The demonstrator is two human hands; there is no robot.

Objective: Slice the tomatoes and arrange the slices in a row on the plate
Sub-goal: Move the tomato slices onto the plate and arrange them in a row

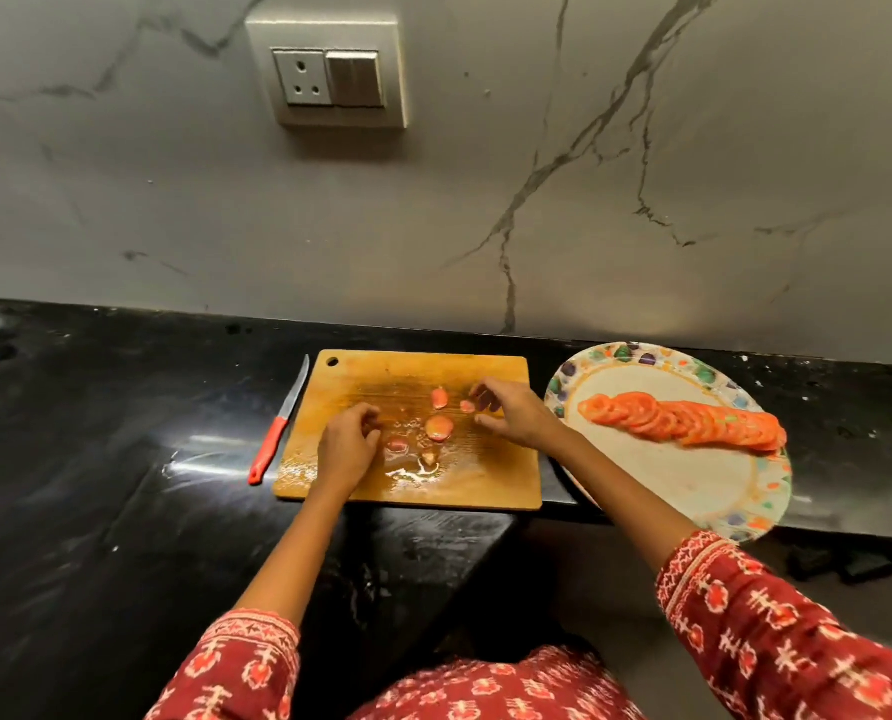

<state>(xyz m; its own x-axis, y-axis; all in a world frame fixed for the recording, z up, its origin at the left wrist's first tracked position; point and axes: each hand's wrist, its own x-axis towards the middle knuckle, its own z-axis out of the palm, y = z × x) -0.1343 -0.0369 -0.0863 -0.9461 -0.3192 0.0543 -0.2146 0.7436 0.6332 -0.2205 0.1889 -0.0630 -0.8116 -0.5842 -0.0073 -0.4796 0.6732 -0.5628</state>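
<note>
Left grip: I see my left hand (348, 445) over the near left part of the cutting board (485, 485), fingers curled, grasping nothing that I can make out.
Right grip: my right hand (509, 413) hovers over the board's far right part, fingers loosely bent beside a small tomato piece (467, 406); whether they touch it I cannot tell.
Board: wet with juice, a few tomato scraps (439, 427) between my hands.
Slices: the tomato slices (683, 420) overlap in a row across the plate (693, 485).
Plate: at the bench's (96, 459) front edge, right of the board.
Knife: a red-handled knife (277, 426) lies just left of the board.
</note>
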